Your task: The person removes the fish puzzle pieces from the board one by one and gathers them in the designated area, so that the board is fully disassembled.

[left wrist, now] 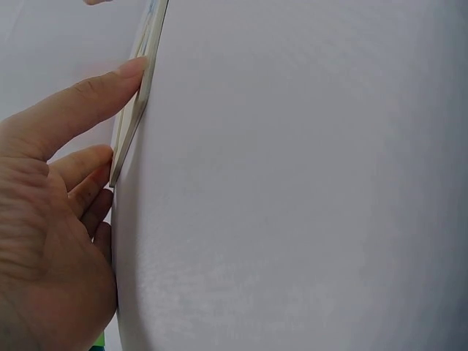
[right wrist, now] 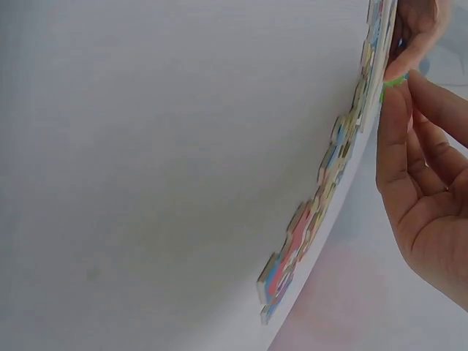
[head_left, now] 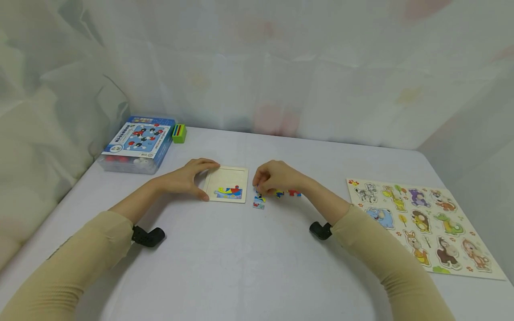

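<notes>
My left hand [head_left: 185, 177] holds the left side of a small square wooden puzzle tray [head_left: 225, 177], thumb at the near corner and a finger at the far one. In the left wrist view the thumb [left wrist: 95, 99] lies on the tray's rim. Several joined jigsaw pieces [head_left: 230, 192] in yellow, red and blue fill the tray's near part. Right of the tray, my right hand [head_left: 279, 176] is bent down over loose jigsaw pieces [head_left: 259, 203], thumb and fingertips close together. Whether a piece is between those fingertips cannot be seen. The hand partly covers more pieces [head_left: 295, 193].
At the back left lies a boxed molecule model set [head_left: 138, 145], with a small green box [head_left: 179, 133] beside it. A large animal puzzle board [head_left: 425, 227] lies on the right. White curtain-like cloth [head_left: 281, 67] hangs behind the white table [head_left: 241, 267].
</notes>
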`<move>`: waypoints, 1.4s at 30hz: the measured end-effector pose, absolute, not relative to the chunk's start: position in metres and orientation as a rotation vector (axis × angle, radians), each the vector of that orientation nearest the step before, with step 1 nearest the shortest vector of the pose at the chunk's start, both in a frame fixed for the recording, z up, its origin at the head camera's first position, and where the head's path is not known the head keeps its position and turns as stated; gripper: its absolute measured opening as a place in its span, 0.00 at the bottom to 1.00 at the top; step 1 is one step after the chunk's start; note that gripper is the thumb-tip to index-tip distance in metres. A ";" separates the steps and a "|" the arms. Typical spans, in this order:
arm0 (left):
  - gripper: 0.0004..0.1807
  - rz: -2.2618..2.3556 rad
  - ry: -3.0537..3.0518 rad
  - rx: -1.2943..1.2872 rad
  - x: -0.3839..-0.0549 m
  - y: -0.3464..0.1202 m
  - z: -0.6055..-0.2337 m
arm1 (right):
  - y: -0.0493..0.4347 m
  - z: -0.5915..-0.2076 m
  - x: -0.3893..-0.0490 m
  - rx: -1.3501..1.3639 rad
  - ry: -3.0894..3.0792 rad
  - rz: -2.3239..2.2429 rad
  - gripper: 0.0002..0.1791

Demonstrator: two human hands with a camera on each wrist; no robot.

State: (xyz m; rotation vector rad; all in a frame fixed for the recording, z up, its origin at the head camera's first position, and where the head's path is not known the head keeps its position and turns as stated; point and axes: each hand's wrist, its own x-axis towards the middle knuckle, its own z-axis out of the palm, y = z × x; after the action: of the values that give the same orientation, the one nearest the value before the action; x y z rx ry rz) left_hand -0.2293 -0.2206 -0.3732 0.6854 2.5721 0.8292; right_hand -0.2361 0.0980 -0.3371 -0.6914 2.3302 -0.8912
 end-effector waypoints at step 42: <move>0.53 0.901 2.488 0.758 -0.235 -0.198 -0.373 | 0.013 -0.338 -0.234 -0.850 2.315 -0.812 0.16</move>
State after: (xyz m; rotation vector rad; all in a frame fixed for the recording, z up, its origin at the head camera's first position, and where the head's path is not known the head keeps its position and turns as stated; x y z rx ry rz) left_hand -0.2348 -0.1984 -0.3726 0.7584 2.4881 0.9009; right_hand -0.2344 0.0132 -0.3376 -0.8496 2.3154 -0.8122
